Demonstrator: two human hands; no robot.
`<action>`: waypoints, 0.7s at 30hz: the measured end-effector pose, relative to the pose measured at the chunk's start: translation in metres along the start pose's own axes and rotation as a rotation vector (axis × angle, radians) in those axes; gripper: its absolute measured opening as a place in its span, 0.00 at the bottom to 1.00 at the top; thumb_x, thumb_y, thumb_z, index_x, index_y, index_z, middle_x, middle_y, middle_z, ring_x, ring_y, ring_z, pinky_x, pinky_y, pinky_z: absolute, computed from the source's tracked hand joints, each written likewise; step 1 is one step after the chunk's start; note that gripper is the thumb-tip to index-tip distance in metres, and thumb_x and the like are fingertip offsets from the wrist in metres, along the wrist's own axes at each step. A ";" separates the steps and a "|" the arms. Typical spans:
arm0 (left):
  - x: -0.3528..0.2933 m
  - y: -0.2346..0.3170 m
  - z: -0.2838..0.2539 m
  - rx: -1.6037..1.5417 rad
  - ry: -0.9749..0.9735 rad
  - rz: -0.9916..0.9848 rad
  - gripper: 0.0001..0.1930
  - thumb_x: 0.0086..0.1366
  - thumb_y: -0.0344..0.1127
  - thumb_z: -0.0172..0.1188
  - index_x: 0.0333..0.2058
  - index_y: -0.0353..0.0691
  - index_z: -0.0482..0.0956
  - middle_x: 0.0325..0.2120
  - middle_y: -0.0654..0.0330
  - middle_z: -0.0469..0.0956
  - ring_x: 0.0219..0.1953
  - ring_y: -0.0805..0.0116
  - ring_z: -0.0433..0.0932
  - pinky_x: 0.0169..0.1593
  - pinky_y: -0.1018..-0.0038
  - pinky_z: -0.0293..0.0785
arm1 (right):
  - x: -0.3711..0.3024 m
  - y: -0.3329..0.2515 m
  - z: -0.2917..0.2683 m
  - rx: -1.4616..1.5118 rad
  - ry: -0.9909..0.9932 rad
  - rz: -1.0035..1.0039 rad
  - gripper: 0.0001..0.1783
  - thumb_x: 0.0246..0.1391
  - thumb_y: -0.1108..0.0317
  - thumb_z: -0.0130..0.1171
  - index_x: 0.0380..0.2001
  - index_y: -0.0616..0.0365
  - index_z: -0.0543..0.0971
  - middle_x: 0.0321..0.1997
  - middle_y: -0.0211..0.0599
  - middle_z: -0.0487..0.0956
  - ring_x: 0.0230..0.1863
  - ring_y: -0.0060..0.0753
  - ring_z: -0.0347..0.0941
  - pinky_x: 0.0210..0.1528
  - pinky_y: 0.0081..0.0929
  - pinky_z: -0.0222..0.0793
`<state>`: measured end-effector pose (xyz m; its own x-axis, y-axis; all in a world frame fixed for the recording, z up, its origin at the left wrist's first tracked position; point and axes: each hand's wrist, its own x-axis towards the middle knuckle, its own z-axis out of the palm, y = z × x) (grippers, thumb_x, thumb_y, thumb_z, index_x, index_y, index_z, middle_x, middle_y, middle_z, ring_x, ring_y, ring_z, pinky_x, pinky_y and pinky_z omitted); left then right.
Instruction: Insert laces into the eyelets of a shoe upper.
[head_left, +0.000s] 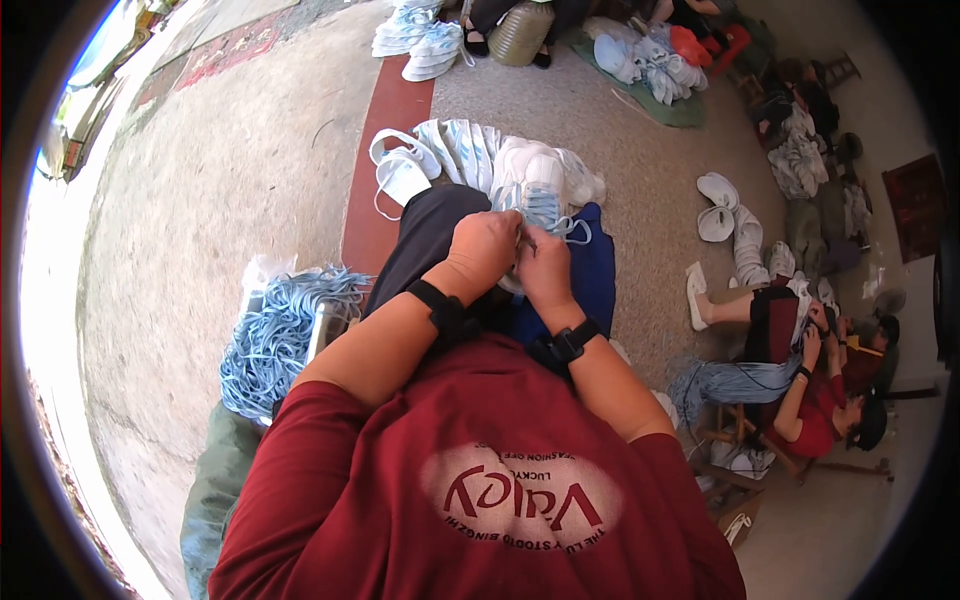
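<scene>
In front of my knees is a white shoe [545,170] with light blue laces [540,205] crossing its front. My left hand [483,248] is closed, its fingertips pinched together at the near end of the lacing. Against it, my right hand [546,268] is also closed, pinching at the same spot; a loop of lace [577,232] hangs out beside it. The short stretch of lace between the fingers is mostly hidden. A blue cloth [598,270] lies over my right leg, under the shoe.
White shoe parts [460,150] stand in a row beyond my knees, with a loose pair [403,172] at their left. A heap of blue laces [285,340] sits by my left side. At the right, a seated person [808,420] works near more laces [735,385] and white shoes [745,245].
</scene>
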<state>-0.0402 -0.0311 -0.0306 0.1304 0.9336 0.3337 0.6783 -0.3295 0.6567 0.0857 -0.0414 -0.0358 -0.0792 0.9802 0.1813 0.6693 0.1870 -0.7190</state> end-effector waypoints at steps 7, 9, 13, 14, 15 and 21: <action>-0.003 0.004 -0.002 0.021 -0.103 0.090 0.07 0.54 0.33 0.51 0.28 0.37 0.74 0.25 0.50 0.77 0.30 0.52 0.77 0.34 0.62 0.73 | 0.002 -0.007 -0.004 -0.183 0.070 -0.049 0.04 0.48 0.72 0.51 0.23 0.60 0.73 0.22 0.54 0.74 0.29 0.57 0.73 0.30 0.47 0.66; -0.002 0.002 -0.004 0.040 -0.084 0.042 0.10 0.51 0.32 0.53 0.33 0.36 0.74 0.26 0.50 0.77 0.31 0.53 0.77 0.35 0.63 0.73 | -0.002 -0.014 -0.018 -0.226 -0.091 -0.082 0.03 0.47 0.73 0.52 0.24 0.60 0.73 0.23 0.53 0.75 0.29 0.57 0.72 0.30 0.46 0.67; -0.001 -0.003 -0.004 -0.077 -0.073 -0.098 0.15 0.48 0.29 0.55 0.38 0.35 0.73 0.27 0.50 0.77 0.31 0.54 0.78 0.35 0.64 0.73 | -0.034 0.011 -0.039 -0.097 -0.619 -0.334 0.03 0.44 0.74 0.53 0.26 0.61 0.74 0.23 0.53 0.75 0.30 0.54 0.73 0.32 0.44 0.67; -0.001 -0.003 -0.005 -0.107 -0.053 -0.100 0.17 0.48 0.28 0.55 0.39 0.36 0.72 0.26 0.51 0.77 0.31 0.54 0.78 0.35 0.65 0.73 | -0.041 0.011 -0.041 -0.192 -0.617 -0.366 0.05 0.43 0.74 0.53 0.27 0.61 0.74 0.24 0.52 0.74 0.31 0.53 0.73 0.33 0.43 0.68; -0.001 -0.002 -0.006 -0.136 -0.033 -0.101 0.18 0.47 0.28 0.56 0.41 0.36 0.71 0.25 0.52 0.77 0.30 0.55 0.78 0.35 0.66 0.74 | -0.044 0.011 -0.042 -0.286 -0.613 -0.398 0.07 0.42 0.75 0.53 0.28 0.61 0.74 0.25 0.51 0.74 0.31 0.52 0.72 0.33 0.41 0.68; -0.003 -0.007 -0.001 -0.468 0.043 -0.132 0.22 0.47 0.24 0.57 0.45 0.36 0.69 0.30 0.60 0.76 0.33 0.70 0.76 0.37 0.76 0.71 | -0.039 0.004 -0.030 -0.568 -0.379 -0.493 0.07 0.41 0.76 0.52 0.28 0.61 0.74 0.35 0.49 0.71 0.36 0.51 0.69 0.38 0.40 0.68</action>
<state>-0.0459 -0.0316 -0.0361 0.0283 0.9683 0.2481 0.2881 -0.2456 0.9256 0.1136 -0.0807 -0.0250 -0.6342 0.7695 0.0756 0.7555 0.6375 -0.1511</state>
